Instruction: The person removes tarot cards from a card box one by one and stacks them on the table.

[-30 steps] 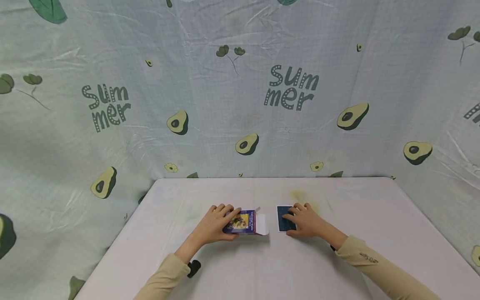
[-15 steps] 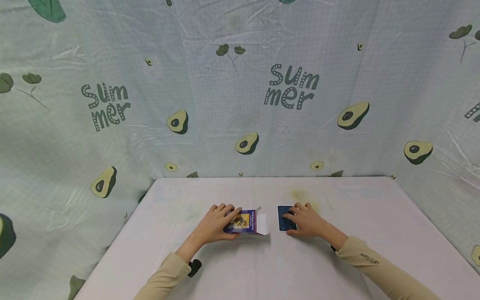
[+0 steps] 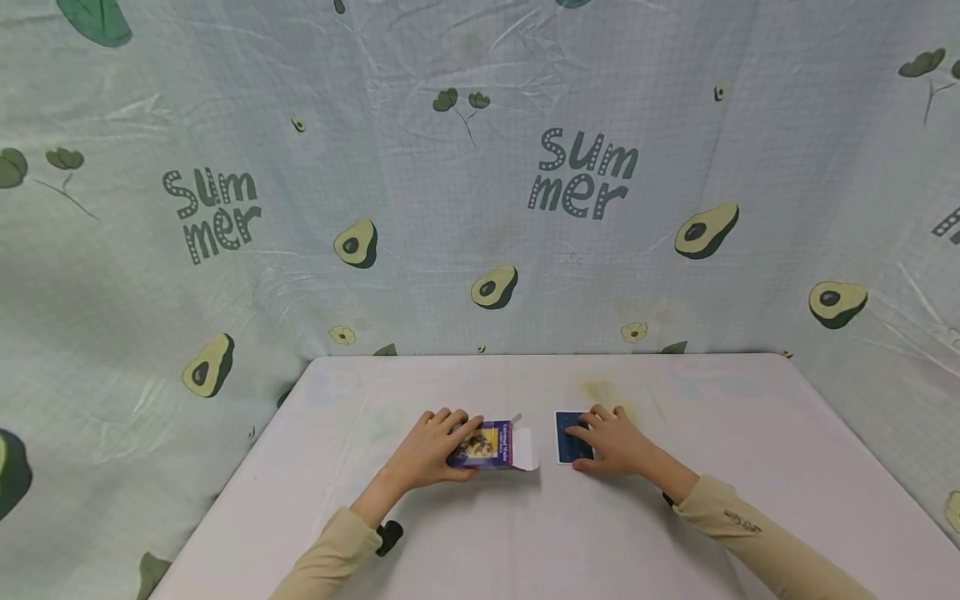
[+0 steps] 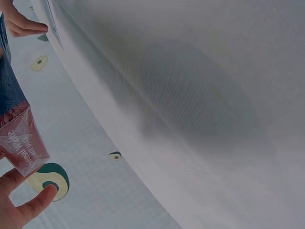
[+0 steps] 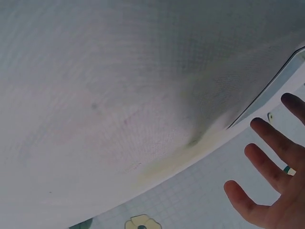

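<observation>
My left hand (image 3: 431,450) grips a purple tarot card box (image 3: 480,443) by its left part, thumb at the near side and fingers over the far side. Its white end flap (image 3: 525,448) hangs open to the right. In the left wrist view the box's printed end (image 4: 21,143) faces the camera. A dark blue card (image 3: 570,437) with a white border lies flat on the table. Over the right part of this card, my right hand (image 3: 611,442) has its fingers spread; in the right wrist view they look fairly straight beside the card's edge (image 5: 267,90).
A white-covered table (image 3: 480,542) lies under both hands, with a yellowish stain (image 3: 600,390) beyond the card. Behind it hangs a pale curtain (image 3: 420,183) printed with avocados and lettering. A black strap mount (image 3: 390,537) sits at the left wrist.
</observation>
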`<state>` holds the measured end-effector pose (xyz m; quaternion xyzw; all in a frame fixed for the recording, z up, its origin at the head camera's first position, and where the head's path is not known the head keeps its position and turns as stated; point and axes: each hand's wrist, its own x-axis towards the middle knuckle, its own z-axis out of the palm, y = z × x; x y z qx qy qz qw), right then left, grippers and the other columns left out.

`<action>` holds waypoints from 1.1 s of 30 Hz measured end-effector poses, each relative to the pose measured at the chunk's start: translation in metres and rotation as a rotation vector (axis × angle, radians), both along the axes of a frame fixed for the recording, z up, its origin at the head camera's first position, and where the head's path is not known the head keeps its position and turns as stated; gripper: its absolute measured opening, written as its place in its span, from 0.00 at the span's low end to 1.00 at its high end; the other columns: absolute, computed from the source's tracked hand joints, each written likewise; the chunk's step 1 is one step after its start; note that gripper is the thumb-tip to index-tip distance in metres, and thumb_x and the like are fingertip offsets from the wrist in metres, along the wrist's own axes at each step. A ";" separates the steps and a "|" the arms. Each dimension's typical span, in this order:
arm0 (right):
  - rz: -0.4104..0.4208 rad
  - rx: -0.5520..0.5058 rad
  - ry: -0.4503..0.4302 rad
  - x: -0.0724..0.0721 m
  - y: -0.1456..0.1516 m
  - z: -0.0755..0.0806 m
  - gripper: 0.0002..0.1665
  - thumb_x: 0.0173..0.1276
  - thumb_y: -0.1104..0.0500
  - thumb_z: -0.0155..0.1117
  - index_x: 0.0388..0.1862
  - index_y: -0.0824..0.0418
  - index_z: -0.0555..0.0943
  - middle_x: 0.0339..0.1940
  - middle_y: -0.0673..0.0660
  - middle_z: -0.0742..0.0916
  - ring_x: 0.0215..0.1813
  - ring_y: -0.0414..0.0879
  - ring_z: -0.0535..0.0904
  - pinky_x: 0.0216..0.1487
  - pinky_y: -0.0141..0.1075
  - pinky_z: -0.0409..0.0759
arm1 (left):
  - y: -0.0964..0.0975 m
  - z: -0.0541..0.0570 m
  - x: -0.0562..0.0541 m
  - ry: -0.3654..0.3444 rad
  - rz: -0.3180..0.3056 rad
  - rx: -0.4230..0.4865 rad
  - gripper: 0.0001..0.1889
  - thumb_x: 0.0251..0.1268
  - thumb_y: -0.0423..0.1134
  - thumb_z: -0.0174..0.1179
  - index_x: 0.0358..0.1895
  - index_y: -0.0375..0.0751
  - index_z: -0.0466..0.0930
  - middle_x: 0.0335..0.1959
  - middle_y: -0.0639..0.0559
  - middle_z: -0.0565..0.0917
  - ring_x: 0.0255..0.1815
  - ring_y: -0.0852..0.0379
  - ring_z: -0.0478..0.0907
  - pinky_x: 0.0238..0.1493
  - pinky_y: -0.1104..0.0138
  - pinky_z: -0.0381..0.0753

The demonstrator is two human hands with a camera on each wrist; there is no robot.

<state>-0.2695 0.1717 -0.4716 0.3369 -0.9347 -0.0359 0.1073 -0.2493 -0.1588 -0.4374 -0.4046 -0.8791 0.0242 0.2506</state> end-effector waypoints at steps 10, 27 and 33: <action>0.179 -0.164 0.221 0.005 0.001 0.002 0.23 0.55 0.45 0.62 0.48 0.51 0.78 0.48 0.53 0.80 0.49 0.47 0.72 0.44 0.46 0.69 | 0.000 0.000 0.002 0.005 -0.005 -0.005 0.38 0.42 0.64 0.60 0.59 0.51 0.66 0.45 0.54 0.72 0.39 0.58 0.67 0.37 0.63 0.66; 0.406 -0.333 0.365 0.024 -0.014 0.025 0.23 0.50 0.53 0.68 0.47 0.55 0.78 0.46 0.51 0.80 0.46 0.44 0.73 0.45 0.40 0.70 | 0.007 0.002 0.002 -0.014 -0.027 -0.010 0.39 0.40 0.64 0.61 0.59 0.50 0.67 0.45 0.54 0.72 0.42 0.58 0.68 0.40 0.62 0.68; 0.457 -0.335 0.385 0.028 -0.020 0.031 0.19 0.66 0.48 0.50 0.47 0.56 0.79 0.46 0.51 0.81 0.47 0.45 0.74 0.45 0.40 0.71 | 0.009 0.005 0.002 -0.011 -0.041 -0.008 0.39 0.40 0.64 0.61 0.60 0.51 0.66 0.46 0.54 0.72 0.42 0.58 0.68 0.40 0.62 0.68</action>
